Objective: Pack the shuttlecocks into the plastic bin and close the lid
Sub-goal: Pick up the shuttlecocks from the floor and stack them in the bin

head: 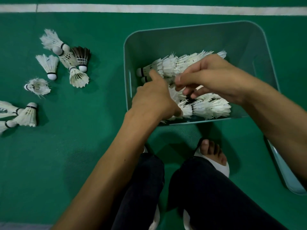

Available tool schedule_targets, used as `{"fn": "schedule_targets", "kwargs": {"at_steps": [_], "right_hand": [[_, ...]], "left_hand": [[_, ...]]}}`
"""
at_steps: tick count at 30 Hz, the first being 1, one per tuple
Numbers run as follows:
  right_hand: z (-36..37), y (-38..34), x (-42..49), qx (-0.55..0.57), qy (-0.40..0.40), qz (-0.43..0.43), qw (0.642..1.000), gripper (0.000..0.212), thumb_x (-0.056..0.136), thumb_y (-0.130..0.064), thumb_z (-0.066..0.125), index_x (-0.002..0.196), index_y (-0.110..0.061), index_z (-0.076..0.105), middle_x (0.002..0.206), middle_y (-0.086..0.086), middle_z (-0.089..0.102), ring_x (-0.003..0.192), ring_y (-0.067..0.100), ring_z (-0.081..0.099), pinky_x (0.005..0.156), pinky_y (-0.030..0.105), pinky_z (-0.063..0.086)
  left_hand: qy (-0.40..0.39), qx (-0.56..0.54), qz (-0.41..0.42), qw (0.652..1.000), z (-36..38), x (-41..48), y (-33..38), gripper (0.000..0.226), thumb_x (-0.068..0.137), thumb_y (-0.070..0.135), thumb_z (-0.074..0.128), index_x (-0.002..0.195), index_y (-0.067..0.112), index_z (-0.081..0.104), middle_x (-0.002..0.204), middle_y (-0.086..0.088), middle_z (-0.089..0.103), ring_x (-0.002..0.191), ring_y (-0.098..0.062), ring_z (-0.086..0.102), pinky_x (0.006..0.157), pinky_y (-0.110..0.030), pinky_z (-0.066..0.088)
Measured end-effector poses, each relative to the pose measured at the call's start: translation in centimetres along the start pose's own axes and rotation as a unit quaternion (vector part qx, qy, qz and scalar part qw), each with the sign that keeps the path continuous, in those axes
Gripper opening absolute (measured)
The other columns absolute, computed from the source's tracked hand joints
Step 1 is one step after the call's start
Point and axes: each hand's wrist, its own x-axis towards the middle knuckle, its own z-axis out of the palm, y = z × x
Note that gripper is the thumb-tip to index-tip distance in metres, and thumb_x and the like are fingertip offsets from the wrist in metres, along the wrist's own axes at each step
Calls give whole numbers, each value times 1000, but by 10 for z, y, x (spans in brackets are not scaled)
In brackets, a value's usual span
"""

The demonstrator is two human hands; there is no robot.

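Observation:
A teal plastic bin (191,26) stands open on the green floor and holds several white shuttlecocks (169,63) lying in nested rows. My left hand (154,98) reaches in over the bin's near left corner. Its index finger points straight along the rows, while its thumb and other fingers curl round a shuttlecock row (207,108) at the near wall. My right hand (216,77) hovers over the middle of the bin, fingertips pinching feathers of a shuttlecock (178,94). More loose shuttlecocks (49,65) lie scattered on the floor to the left.
One dark-feathered shuttlecock (82,57) lies among the loose ones. The teal lid (285,176) lies on the floor at the right edge, partly under my right forearm. My knees and a sandalled foot (214,155) are just in front of the bin. A white court line (149,8) runs behind.

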Motion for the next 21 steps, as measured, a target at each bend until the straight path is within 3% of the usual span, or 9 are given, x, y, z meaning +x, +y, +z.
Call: {"fn": "schedule_targets", "kwargs": {"at_steps": [4,9,13,16,18,21], "right_hand": [[3,6,-12,-14,-42,-37,998,9,84,-8,77,90,-1,79,75,8,73,71,14,62,65,31,52],[8,10,-8,-22,-11,-45,999,6,84,1,76,85,-4,79,91,22,76,76,21,64,73,39,53],[9,9,-4,-31,10,-55,998,5,85,-1,75,84,-3,80,84,15,78,72,17,66,77,41,55],[1,10,-8,-25,-36,-77,996,3,84,-4,77,85,-5,80,81,13,78,73,17,66,76,38,57],[-4,13,-10,-47,-51,-95,993,6,81,-1,80,85,-5,78,81,19,76,74,23,66,80,45,59],[-2,20,-12,-109,-52,-129,984,11,83,-5,80,72,-5,76,75,25,72,71,28,62,76,60,54]], "left_hand": [[-17,-33,39,999,10,-2,2,111,64,30,97,144,12,22,106,0,51,100,-22,47,82,-32,43],[8,-79,50,996,15,0,-1,122,58,30,100,149,10,22,130,-9,60,118,-27,55,82,-30,42],[33,-99,63,993,15,0,-1,114,58,29,100,145,12,28,112,-5,53,101,-21,43,78,-31,39],[46,-103,60,992,14,2,0,115,55,30,101,144,13,30,122,-11,56,106,-25,52,78,-31,42],[51,-110,60,991,12,3,1,118,52,33,102,144,14,31,125,-11,55,111,-27,55,79,-30,44],[66,-123,77,987,10,1,2,111,49,38,102,137,16,38,108,3,49,100,-18,50,76,-26,41]]}}
